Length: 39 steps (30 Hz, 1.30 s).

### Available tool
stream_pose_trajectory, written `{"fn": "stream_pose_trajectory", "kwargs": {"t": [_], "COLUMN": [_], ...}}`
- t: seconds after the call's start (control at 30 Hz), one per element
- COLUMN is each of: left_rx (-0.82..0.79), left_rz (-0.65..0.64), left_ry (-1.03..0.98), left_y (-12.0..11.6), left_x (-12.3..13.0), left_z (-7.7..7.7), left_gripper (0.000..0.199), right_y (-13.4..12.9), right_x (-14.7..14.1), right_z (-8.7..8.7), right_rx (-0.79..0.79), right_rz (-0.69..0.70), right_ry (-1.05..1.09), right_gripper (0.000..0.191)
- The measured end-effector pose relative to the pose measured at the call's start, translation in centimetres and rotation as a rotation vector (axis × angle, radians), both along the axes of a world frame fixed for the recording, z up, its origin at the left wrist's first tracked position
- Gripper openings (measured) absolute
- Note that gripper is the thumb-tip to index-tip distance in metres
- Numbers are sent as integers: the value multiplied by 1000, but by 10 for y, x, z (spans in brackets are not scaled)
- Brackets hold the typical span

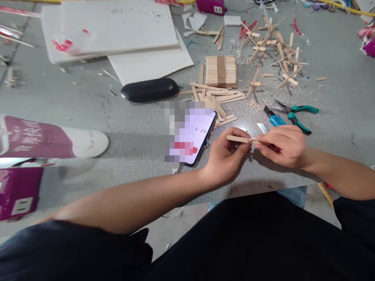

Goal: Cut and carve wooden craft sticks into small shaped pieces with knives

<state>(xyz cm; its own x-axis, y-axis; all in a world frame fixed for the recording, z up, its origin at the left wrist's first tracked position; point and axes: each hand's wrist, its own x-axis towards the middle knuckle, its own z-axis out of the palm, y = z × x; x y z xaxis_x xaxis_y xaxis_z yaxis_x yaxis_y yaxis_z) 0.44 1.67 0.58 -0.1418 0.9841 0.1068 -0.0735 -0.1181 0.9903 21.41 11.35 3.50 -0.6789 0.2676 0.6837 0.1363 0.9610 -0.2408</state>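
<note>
Near the table's front edge, my left hand is closed around a pale wooden craft stick, whose rounded end points left. My right hand pinches the stick's other end, where a small pale piece shows at the fingertips; whether that piece is separate I cannot tell. Just beyond my right hand lie a blue utility knife and a loose metal blade. Long-nose pliers with teal handles rest to the right of the knife.
A phone lies left of my left hand, with loose sticks and a banded stick bundle behind it. Crossed-stick pieces spread at back right. A black case, white boards and a tipped cup lie leftward.
</note>
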Motion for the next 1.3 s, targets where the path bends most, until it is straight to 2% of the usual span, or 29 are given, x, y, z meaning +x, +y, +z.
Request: {"fn": "stream_pose_trajectory", "kwargs": {"t": [0.17,0.7,0.87,1.07,1.3], "left_rx": [8,147,125,161,168], "left_rz": [-1,-6,13,10,25], "left_ry": [11,19,43,26,67], "left_y": [-1,-2,-3,-4,-4], "left_x": [0,0,0,0,0], "left_z": [0,1,1,0,1], "left_gripper": [39,33,36,23,20], "right_y": [0,1,0,-1,0], "right_x": [-1,3,2,3,2], "right_z": [-1,-2,-2,-2,-4], "right_rx": [-7,8,-11,-12,-16], "right_rz": [2,17,21,12,29], "right_ry": [0,6,13,13,24], "right_gripper": [11,10,11,10,10]}}
